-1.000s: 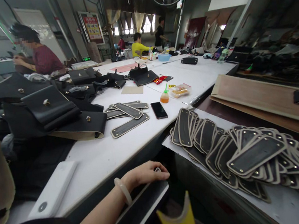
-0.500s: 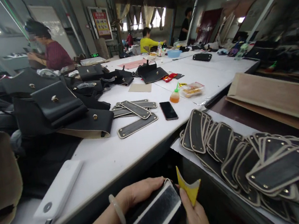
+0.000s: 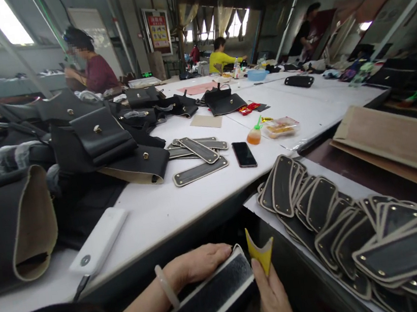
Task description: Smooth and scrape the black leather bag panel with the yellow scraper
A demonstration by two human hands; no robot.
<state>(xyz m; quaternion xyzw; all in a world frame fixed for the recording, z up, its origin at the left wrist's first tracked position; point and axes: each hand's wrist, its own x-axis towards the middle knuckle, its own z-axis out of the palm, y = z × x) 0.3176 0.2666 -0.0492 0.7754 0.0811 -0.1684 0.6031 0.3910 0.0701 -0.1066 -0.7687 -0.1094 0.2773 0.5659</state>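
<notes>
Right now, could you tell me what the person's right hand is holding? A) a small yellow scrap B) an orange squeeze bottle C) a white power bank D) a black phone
A: the right hand pinches the yellow scrap beside the long black piece that the left hand holds.

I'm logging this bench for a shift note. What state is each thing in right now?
Left hand: resting on top of the black strip, gripping its far edge.
Right hand: pinching the yellow scraper.
Black strip: held flat, below the table edge.
Yellow scraper: upright, notched edge up.
Phone: flat, screen dark.
Orange bottle: upright, capped.
Black panels: overlapping, spread out.
</notes>
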